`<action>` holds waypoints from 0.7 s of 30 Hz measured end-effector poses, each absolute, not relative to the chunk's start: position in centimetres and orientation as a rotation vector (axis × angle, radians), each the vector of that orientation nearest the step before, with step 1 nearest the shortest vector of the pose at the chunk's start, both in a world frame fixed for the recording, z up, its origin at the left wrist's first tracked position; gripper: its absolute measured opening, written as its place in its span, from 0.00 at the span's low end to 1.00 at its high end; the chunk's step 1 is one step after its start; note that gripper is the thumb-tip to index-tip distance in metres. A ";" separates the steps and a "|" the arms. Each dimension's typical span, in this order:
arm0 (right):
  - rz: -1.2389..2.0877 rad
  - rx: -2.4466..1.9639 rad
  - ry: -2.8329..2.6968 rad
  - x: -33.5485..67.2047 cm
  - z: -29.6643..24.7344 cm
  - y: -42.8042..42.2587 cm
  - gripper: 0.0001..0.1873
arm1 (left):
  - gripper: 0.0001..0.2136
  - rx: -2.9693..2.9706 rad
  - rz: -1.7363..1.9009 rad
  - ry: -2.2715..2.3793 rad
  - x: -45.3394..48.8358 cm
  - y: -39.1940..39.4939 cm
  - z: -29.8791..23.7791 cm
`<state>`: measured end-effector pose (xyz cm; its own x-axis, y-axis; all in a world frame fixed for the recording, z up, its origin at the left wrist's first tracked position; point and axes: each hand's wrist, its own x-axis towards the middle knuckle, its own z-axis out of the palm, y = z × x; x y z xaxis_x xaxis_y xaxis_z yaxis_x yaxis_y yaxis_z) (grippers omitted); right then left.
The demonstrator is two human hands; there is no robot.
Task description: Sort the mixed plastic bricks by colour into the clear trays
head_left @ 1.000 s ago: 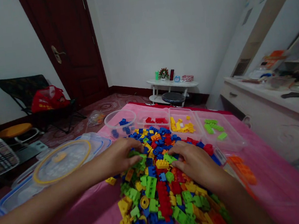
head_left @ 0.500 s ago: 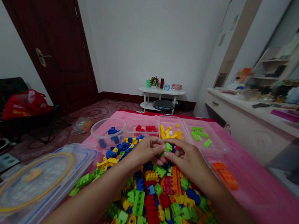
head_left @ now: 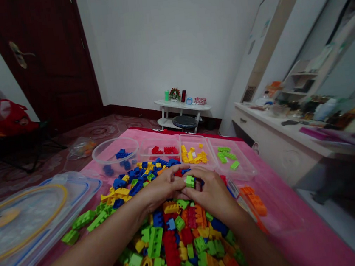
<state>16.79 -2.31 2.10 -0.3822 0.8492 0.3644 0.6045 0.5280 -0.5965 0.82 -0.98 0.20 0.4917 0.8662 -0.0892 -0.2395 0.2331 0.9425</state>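
holding a lime-green building block (head_left: pixel 190 181) in a nearly closed right hand (head_left: pixel 212 188), with left hand (head_left: pixel 167 186) curled against it, grip there unclear; above the multicoloured building-block pile (head_left: pixel 171 249), short of plastic containers (head_left: pixel 239 153) along the table's (head_left: pixel 321 240) far edge.

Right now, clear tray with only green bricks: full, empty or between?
Between: a few green bricks lie in the tray; bare bottom shows around them.

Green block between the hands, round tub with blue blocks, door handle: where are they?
Green block (head_left: pixel 190 181): head view, on its visible face.
Round tub (head_left: pixel 103 151): head view, on its clear wall.
Door handle (head_left: pixel 17 55): head view, on its backplate.
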 end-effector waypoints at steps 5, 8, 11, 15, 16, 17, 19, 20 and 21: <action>0.382 -1.314 -1.923 20.8 3.9 -0.6 0.10 | 0.27 1.045 0.900 0.762 -0.2 -0.2 0.1; 0.249 -1.470 -1.783 24.6 5.2 2.4 0.15 | 0.20 1.010 0.904 0.861 -0.5 0.3 -0.5; 0.055 -1.656 -1.779 27.7 6.1 5.4 0.17 | 0.17 1.017 0.902 0.900 -0.4 0.6 -1.0; -0.147 -1.847 -1.904 29.6 6.4 6.2 0.29 | 0.16 1.054 0.915 0.905 -0.1 0.5 -1.4; -0.142 -1.859 -1.968 29.7 6.4 5.6 0.27 | 0.15 1.065 0.922 0.904 -0.1 0.4 -1.5; -0.120 -1.862 -2.040 29.8 6.4 4.9 0.23 | 0.14 1.080 0.930 0.904 0.0 0.4 -1.7; -0.039 -1.862 -2.187 29.7 6.3 3.0 0.14 | 0.12 1.132 0.938 0.910 0.1 0.3 -1.9; 0.019 -1.856 -2.246 29.5 6.3 1.9 0.11 | 0.11 1.166 0.939 0.918 0.2 0.3 -2.0; 0.083 -1.840 -2.287 29.2 6.2 0.8 0.10 | 0.10 1.205 0.938 0.925 0.3 0.4 -2.1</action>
